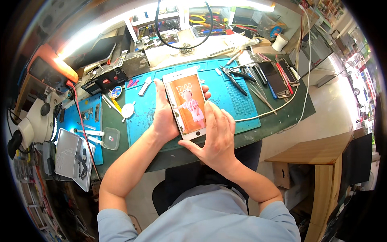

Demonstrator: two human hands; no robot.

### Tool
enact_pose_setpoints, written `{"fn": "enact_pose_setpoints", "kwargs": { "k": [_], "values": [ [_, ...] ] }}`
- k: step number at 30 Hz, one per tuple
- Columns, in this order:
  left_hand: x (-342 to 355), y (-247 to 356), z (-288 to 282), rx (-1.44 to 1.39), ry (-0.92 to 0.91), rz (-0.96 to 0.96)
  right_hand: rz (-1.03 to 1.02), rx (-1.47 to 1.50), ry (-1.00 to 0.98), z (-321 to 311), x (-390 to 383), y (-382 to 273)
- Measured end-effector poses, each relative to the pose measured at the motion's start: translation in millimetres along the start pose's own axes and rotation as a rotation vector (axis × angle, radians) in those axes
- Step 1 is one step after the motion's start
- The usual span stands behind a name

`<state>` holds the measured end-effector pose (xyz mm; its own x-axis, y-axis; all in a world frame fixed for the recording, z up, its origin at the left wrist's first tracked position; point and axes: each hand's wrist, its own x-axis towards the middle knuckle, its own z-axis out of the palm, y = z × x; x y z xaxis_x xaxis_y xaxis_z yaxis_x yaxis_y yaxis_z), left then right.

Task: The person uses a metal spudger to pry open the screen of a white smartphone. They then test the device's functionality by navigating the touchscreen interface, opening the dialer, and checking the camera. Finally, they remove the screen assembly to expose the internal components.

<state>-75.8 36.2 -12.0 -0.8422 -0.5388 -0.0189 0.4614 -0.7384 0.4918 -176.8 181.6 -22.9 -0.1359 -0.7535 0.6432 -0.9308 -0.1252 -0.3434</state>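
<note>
In the head view, I'm watching the left hand cradling a lit white phone from behind, at the centre of the frame, above a blue mat. The right hand is spreading thumb and fingers wide, fingertips at the phone's right edge; whether they're pressing, I cannot tell. The person is apparently checking the phone's display; tapping would be calling for a steady left palm.

Phone over mat; pliers right.
</note>
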Motion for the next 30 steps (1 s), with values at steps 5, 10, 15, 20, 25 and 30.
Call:
{"fn": "enact_pose_setpoints", "kwargs": {
  "k": [5,10,15,20,25,30],
  "values": [
    [0.1,1.1,-6.3,-0.048,-0.075,-0.003,-0.017,-0.003,-0.022,0.0,-2.5,0.3],
    [0.1,2.2,-1.5,-0.023,-0.001,0.0,-0.024,0.015,-0.049,-0.7,-2.2,1.9],
    [0.7,4.1,-6.6,-0.044,-0.034,-0.007,-0.045,0.077,-0.038,-2.2,-1.5,4.2],
    [-0.1,3.4,-3.7,-0.076,-0.025,-0.034,-0.074,0.017,-0.009,-15.8,-11.7,22.6],
    [0.7,2.3,-7.2,-0.056,-0.031,-0.051,-0.112,-0.042,0.011,-20.1,-20.4,32.5],
    [0.8,1.8,-5.5,-0.047,-0.023,-0.035,-0.178,-0.06,0.029,-19.0,-19.8,31.6]
  ]
}}
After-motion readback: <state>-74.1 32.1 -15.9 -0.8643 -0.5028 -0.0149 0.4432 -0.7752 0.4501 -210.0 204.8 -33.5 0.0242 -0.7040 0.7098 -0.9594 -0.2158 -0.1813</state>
